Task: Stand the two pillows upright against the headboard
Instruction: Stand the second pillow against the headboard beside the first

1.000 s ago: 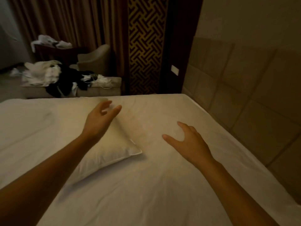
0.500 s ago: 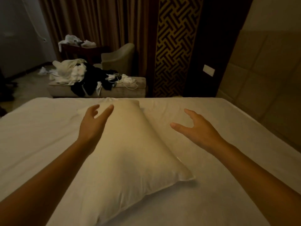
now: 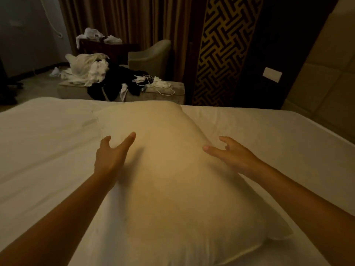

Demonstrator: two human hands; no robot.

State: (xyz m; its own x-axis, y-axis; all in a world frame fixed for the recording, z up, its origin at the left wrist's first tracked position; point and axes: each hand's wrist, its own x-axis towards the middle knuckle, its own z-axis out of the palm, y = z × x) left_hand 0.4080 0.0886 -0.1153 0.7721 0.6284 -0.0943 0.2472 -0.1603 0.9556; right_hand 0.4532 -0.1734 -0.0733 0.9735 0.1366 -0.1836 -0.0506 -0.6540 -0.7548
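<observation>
One white pillow [image 3: 172, 179] lies flat on the white bed [image 3: 48, 141], running lengthwise away from me. My left hand [image 3: 111, 156] hovers at its left side, fingers spread, holding nothing. On the other flank, my right hand [image 3: 232, 154] is open too, with fingertips at or just above the pillow's edge. The padded tan headboard [image 3: 326, 83] rises at the far right, apart from the pillow. Only this one pillow is in view.
Beyond the bed's far edge stands a low bench [image 3: 163, 93] heaped with white and dark clothes [image 3: 96, 73]. Behind it are an armchair [image 3: 151, 56], a dark table, curtains and a patterned wall panel [image 3: 222, 50].
The view has swung left and closer, so the pillow now fills the middle. Both hands have come in to the pillow's two sides; the headboard has slid to the right edge.
</observation>
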